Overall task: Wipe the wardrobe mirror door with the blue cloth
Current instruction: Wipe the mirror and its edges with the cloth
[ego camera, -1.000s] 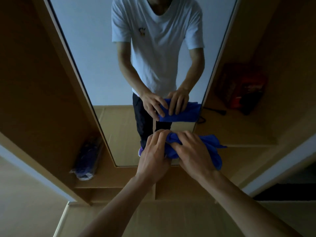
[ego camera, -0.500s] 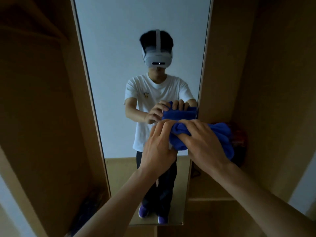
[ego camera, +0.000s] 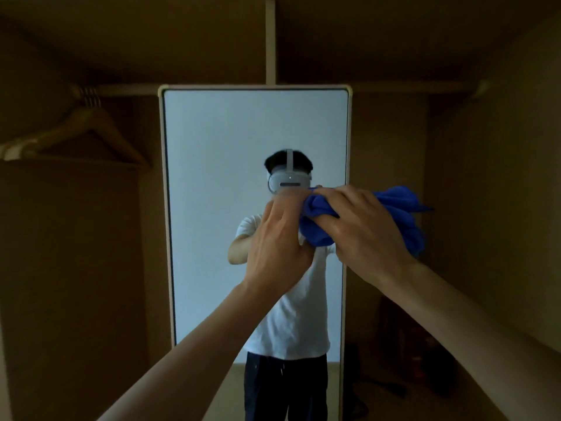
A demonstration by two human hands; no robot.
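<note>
Blue cloth [ego camera: 400, 217] sits bunched at about three o'clock of centre, in front of the right edge of the wardrobe mirror door [ego camera: 212, 177], with part of it spilling past the frame. My right hand [ego camera: 364, 229] grips it, fingers curled over the top and thumb tucked beneath. My left hand [ego camera: 276, 238] reaches in from seven o'clock, fingertips at the cloth's left end; they are too blurred to tell whether they pinch it. A wooden hanger [ego camera: 88, 132] hangs at ten o'clock.
</note>
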